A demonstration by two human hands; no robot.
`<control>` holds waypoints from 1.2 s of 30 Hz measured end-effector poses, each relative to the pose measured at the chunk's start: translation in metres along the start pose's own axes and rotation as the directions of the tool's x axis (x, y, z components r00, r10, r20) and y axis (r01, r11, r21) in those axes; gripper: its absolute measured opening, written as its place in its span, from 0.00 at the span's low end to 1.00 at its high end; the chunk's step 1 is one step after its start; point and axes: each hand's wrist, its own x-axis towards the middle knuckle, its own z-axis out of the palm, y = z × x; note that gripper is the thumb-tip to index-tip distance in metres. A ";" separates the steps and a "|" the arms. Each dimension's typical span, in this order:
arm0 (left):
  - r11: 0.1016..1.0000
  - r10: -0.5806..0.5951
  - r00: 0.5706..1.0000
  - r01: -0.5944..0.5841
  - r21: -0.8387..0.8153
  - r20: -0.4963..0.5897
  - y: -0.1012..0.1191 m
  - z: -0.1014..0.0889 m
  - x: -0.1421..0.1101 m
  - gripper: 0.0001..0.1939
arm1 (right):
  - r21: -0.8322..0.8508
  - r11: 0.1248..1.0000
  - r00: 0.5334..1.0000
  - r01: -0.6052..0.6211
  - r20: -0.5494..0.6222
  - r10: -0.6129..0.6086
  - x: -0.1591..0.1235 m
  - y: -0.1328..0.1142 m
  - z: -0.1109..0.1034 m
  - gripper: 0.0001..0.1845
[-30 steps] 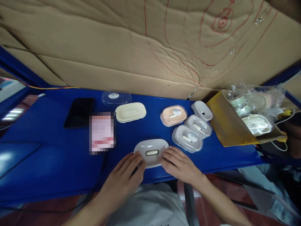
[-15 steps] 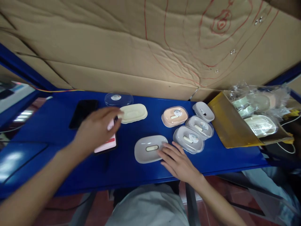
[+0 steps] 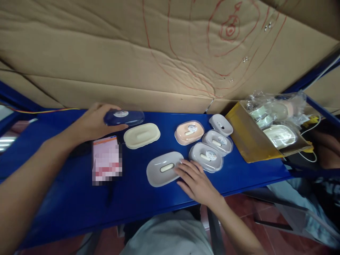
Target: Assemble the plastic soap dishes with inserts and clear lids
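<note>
My left hand is closed around the left end of a clear oval plastic lid with a round sticker, the thumb along its near edge. Just right of that hand lies a cream oval insert with a raised middle. A grey oval soap dish with a cream strip in its centre slot sits near the front of the table. Stretched out and slightly apart, the fingers of my right hand rest on the right rim of this dish.
Right of the dish stand a peach lidded soap dish and several grey lidded ones. A cardboard box with bagged parts is at the right. A phone lies at the left. Behind rises a cardboard wall.
My left hand has moved from beside the cream insert, back and left to the clear lid, and closed on it. The right hand stays on the grey dish. The view has shifted slightly.
</note>
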 end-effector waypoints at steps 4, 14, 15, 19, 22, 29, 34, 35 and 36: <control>0.960 0.113 0.977 -0.154 -0.235 -0.180 0.082 -0.006 -0.064 0.38 | 0.050 0.996 0.992 -0.067 -0.101 0.072 -0.006 0.001 0.001 0.41; 0.936 0.068 0.987 -0.114 -0.334 -0.146 0.184 0.049 -0.173 0.25 | 0.229 0.971 0.998 -0.064 -0.006 0.068 0.005 0.009 -0.008 0.41; 0.935 0.064 0.987 -0.111 -0.336 -0.147 0.182 0.050 -0.172 0.25 | 0.240 0.969 0.998 -0.061 0.002 0.062 0.007 0.010 -0.009 0.40; 0.938 0.070 0.989 -0.110 -0.328 -0.133 0.180 0.050 -0.170 0.26 | 0.258 0.963 0.996 -0.079 -0.005 0.083 0.009 0.010 -0.008 0.38; 0.936 0.113 0.987 -0.143 -0.322 -0.111 0.180 0.052 -0.169 0.27 | 0.245 0.962 0.993 -0.116 -0.002 0.120 0.004 0.009 -0.003 0.40; 0.937 0.209 0.977 -0.211 -0.277 -0.036 0.178 0.057 -0.177 0.34 | 0.187 0.975 0.992 -0.122 -0.006 0.125 -0.005 0.005 -0.001 0.45; 0.938 0.251 0.966 -0.259 -0.229 -0.066 0.176 0.056 -0.179 0.39 | 0.114 0.987 0.990 -0.113 -0.076 0.122 -0.008 0.004 -0.002 0.50; 0.933 0.267 0.961 -0.275 -0.230 -0.067 0.176 0.056 -0.178 0.39 | 0.097 0.989 0.988 -0.114 -0.088 0.123 -0.008 0.004 -0.001 0.50; 0.929 0.279 0.958 -0.286 -0.234 -0.064 0.175 0.055 -0.177 0.39 | 0.085 0.990 0.988 -0.116 -0.094 0.124 -0.008 0.003 -0.001 0.51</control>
